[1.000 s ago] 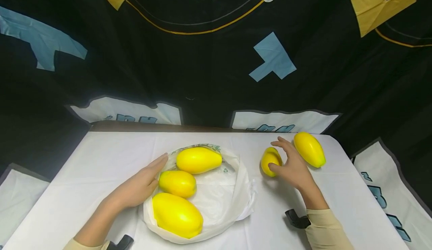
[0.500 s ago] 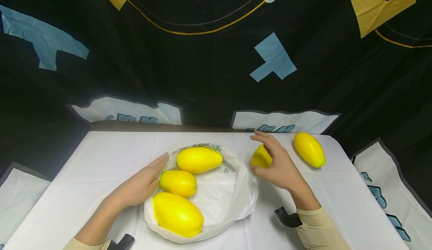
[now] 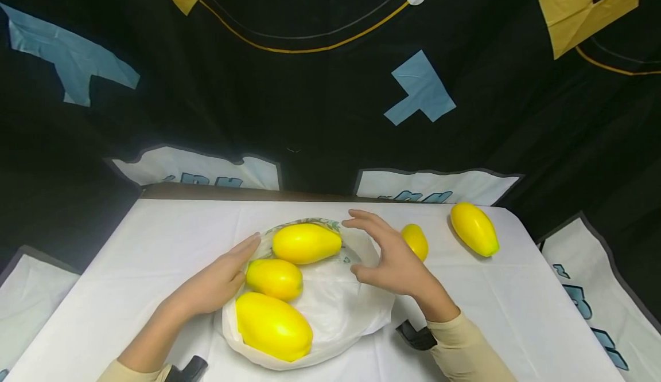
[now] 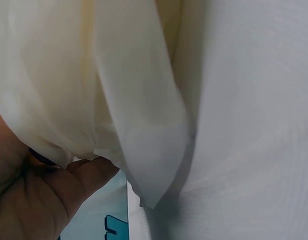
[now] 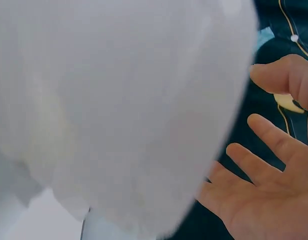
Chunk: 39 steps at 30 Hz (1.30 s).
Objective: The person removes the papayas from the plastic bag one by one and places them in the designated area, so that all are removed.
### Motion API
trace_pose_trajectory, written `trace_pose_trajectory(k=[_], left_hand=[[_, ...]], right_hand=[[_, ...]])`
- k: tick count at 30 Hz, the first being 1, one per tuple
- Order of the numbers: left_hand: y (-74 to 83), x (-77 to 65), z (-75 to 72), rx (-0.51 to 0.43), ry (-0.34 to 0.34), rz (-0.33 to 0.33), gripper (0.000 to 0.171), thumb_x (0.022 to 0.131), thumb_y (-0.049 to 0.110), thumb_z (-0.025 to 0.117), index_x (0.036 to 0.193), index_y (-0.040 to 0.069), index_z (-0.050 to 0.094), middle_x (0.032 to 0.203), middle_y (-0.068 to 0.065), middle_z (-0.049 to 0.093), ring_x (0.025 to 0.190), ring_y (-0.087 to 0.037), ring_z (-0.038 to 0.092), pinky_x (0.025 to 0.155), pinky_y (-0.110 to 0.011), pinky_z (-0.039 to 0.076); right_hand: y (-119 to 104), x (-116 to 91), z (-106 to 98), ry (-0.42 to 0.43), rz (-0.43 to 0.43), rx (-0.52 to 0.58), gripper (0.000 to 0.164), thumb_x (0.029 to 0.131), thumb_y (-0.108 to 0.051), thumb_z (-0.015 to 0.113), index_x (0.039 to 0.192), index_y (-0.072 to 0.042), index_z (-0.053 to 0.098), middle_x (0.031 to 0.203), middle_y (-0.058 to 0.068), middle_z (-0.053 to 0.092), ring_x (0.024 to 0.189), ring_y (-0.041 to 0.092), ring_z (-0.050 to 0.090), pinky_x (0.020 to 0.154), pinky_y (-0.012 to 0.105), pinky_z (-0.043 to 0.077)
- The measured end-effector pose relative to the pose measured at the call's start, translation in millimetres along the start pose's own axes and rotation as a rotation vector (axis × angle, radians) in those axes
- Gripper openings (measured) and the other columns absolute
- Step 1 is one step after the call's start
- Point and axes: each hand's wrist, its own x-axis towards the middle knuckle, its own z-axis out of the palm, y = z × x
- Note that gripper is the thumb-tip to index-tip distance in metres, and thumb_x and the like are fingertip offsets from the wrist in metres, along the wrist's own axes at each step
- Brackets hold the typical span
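A white plastic bag (image 3: 335, 319) lies wide open on the table, with three yellow mango-like fruits in it: one at the back (image 3: 306, 243), a smaller one in the middle (image 3: 275, 279) and a large one in front (image 3: 273, 326). At the bag's left rim, my left hand (image 3: 222, 279) holds the plastic; the left wrist view shows its thumb (image 4: 89, 180) against the edge. My right hand (image 3: 389, 256) hovers over the bag's right rim, fingers spread around nothing. Just behind it, partly hidden, is a small yellow fruit (image 3: 415, 241).
Another yellow fruit (image 3: 474, 229) with a greenish tip lies at the back right of the white-covered table (image 3: 516, 313). A black curtain (image 3: 320, 112) with blue and yellow patches hangs behind the table's far edge.
My right hand has moved left, away from the small yellow fruit, which was between its fingers and now lies to its right. The left hand has stayed at the bag's rim.
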Motion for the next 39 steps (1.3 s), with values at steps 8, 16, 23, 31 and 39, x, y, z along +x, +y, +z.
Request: trace_pose_trajectory(k=[8, 16, 23, 31, 39], left_hand=[[-0.2, -2.0, 0.5, 0.008, 0.002, -0.003, 0.056, 0.1, 0.012, 0.046, 0.153, 0.004, 0.028, 0.159, -0.012, 0.025, 0.145, -0.032, 0.022, 0.113, -0.053, 0.026], [-0.3, -3.0, 0.4, 0.0, 0.003, 0.009, 0.056, 0.1, 0.012, 0.046, 0.153, 0.003, 0.029, 0.158, -0.013, 0.026, 0.145, -0.032, 0.023, 0.113, -0.053, 0.026], [-0.5, -2.7, -0.1, 0.0, -0.001, 0.018, 0.056, 0.101, 0.014, 0.047, 0.153, 0.004, 0.028, 0.158, -0.013, 0.025, 0.144, -0.033, 0.023, 0.113, -0.054, 0.026], [-1.0, -0.4, -0.9, 0.009, -0.003, 0.04, 0.056, 0.1, 0.011, 0.047, 0.152, 0.001, 0.029, 0.158, -0.015, 0.025, 0.144, -0.033, 0.023, 0.114, -0.054, 0.025], [-1.0, -0.7, -0.8, 0.011, -0.001, 0.05, 0.057, 0.098, 0.006, 0.046, 0.151, -0.001, 0.029, 0.158, -0.016, 0.024, 0.144, -0.033, 0.023, 0.113, -0.053, 0.026]], right_hand=[[-12, 15, 20, -0.074, -0.107, 0.022, 0.069, 0.071, -0.009, 0.075, 0.136, -0.022, 0.054, 0.149, -0.008, 0.04, 0.136, 0.012, 0.038, 0.105, 0.047, 0.042], [-21, 26, 39, -0.162, -0.108, 0.041, 0.067, 0.074, -0.014, 0.076, 0.136, -0.025, 0.054, 0.141, -0.013, 0.05, 0.133, 0.007, 0.041, 0.107, 0.038, 0.04], [-23, 35, 57, -0.214, -0.142, 0.022, 0.066, 0.074, -0.016, 0.077, 0.136, -0.023, 0.056, 0.137, -0.013, 0.053, 0.129, 0.008, 0.045, 0.108, 0.035, 0.039], [-23, 41, 70, -0.257, -0.176, 0.023, 0.065, 0.074, -0.015, 0.077, 0.136, -0.022, 0.057, 0.138, -0.013, 0.053, 0.127, 0.004, 0.047, 0.106, 0.027, 0.041], [-26, 43, 81, -0.309, -0.202, 0.057, 0.063, 0.076, -0.015, 0.078, 0.135, -0.017, 0.057, 0.138, -0.006, 0.055, 0.126, 0.005, 0.047, 0.107, 0.025, 0.038]])
